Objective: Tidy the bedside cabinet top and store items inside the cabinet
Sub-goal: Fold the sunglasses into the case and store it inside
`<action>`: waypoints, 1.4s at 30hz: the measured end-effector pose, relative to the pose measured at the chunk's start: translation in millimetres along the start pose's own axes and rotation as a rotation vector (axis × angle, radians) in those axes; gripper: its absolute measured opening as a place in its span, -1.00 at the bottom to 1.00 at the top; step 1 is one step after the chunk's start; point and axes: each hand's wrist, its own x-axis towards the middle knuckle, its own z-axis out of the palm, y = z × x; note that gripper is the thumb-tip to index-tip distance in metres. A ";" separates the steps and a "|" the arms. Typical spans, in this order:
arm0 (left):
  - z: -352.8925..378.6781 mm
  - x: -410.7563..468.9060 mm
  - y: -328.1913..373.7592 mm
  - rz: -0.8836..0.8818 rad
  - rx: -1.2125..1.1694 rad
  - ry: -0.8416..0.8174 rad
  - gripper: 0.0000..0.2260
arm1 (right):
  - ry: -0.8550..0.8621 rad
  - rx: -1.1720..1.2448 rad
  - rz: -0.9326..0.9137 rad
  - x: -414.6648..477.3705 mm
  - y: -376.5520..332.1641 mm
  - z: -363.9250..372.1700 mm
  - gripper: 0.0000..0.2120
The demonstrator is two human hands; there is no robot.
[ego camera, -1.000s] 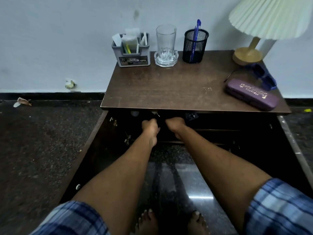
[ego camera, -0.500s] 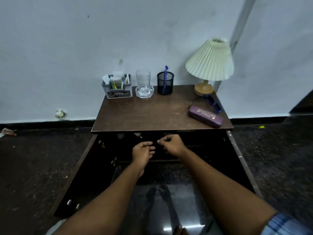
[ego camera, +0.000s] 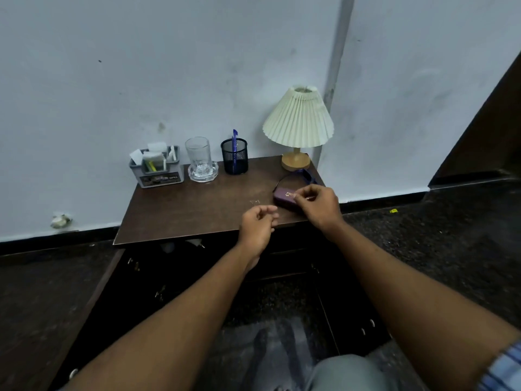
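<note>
The brown cabinet top (ego camera: 197, 210) stands against a white wall. On its right side lies a purple glasses case (ego camera: 283, 196). My right hand (ego camera: 318, 206) rests over the case's right half with its fingers curled down onto it, and the grip itself is hidden. My left hand (ego camera: 256, 230) hovers at the top's front edge, loosely curled and holding nothing. Blue glasses (ego camera: 308, 177) lie behind the case. Below, both cabinet doors hang open, the left door (ego camera: 93, 300) and the right door (ego camera: 352, 311). The inside is dark.
Along the back stand a grey organiser (ego camera: 158, 170) with papers, a clear glass (ego camera: 198, 153) in a glass dish, a black mesh pen cup (ego camera: 234, 160) with a blue pen, and a pleated lamp (ego camera: 298, 119). Dark speckled floor surrounds the cabinet.
Both hands have come up out of the open cabinet to the top. My right hand moved right onto the purple case. The view pulled back and up.
</note>
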 end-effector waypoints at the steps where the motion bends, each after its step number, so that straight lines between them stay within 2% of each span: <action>1: 3.0 8.5 0.9 0.012 0.011 0.014 -0.76 | 0.027 -0.041 0.012 9.9 3.1 -7.5 -0.91; 4: 8.5 35.7 -0.4 0.040 0.068 0.083 -0.80 | 0.043 -0.199 0.003 43.0 21.3 -21.7 -0.75; 8: 4.5 58.2 -12.4 0.000 0.134 0.123 -0.84 | -0.013 -0.366 -0.014 70.0 41.0 -22.6 -0.68; 12: 0.4 68.6 -28.1 -0.027 0.110 0.144 -0.86 | -0.028 -0.452 -0.036 83.1 43.3 -14.2 -0.67; 16: -1.7 73.7 -30.8 -0.035 0.060 0.135 -0.85 | -0.059 -0.478 0.050 92.9 42.9 -8.6 -0.74; 20: -4.6 76.3 -28.5 -0.046 0.039 0.108 -0.85 | -0.013 -0.454 0.133 96.8 39.7 -6.2 -0.76; 28: -19.7 67.2 -22.0 -0.110 -0.016 0.085 -0.83 | 0.080 -0.355 0.079 88.6 20.4 -17.4 -0.85; 36: -72.2 45.0 -2.4 -0.130 0.043 0.140 -0.83 | 0.045 -0.235 -0.041 52.9 -34.2 -3.5 -0.87; 42: -108.2 24.1 11.7 -0.050 0.007 0.192 -0.82 | -0.053 -0.116 -0.091 19.7 -67.8 26.1 -0.88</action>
